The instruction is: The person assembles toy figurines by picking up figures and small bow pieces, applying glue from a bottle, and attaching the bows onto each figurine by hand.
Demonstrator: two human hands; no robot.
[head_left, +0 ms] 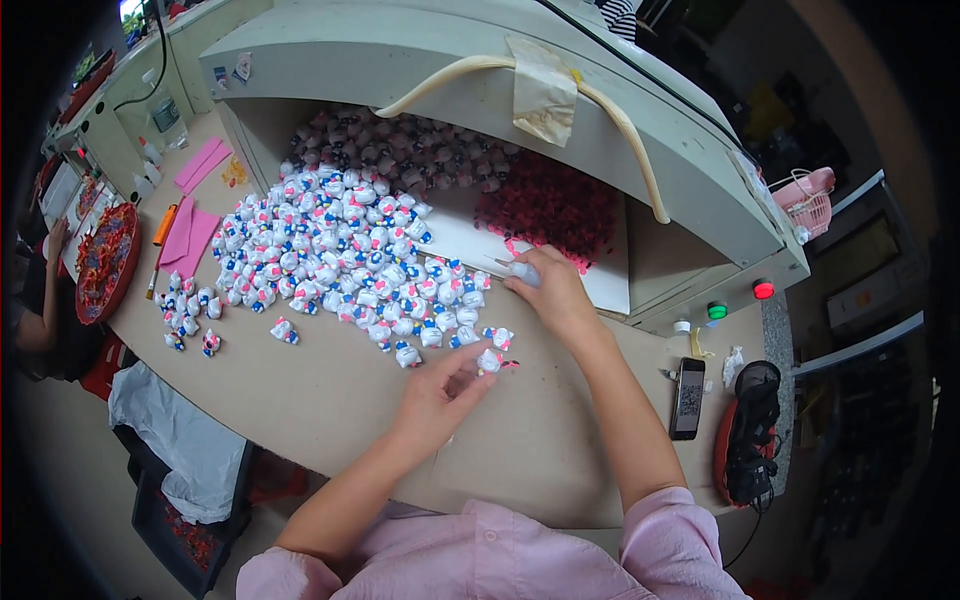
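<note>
Beige tabletop (300, 400) curves around you beneath a pale booth (320, 70), with a broad pile of small white, blue and pink figures (330, 250) spilling from its opening. Your left hand (440, 395) appears to pinch one white figure (489, 361) at the pile's near edge, a dark red bit (511, 364) just beside it. Your right hand (552, 285) closes around a small translucent bottle (523, 272), its thin nozzle pointing left. Much seems left to do: the pile is large, and red-pink pieces (550, 210) lie plentiful in the booth. Only a small group (185, 315) sits apart at left; whether those are finished, the view doesn't tell.
</note>
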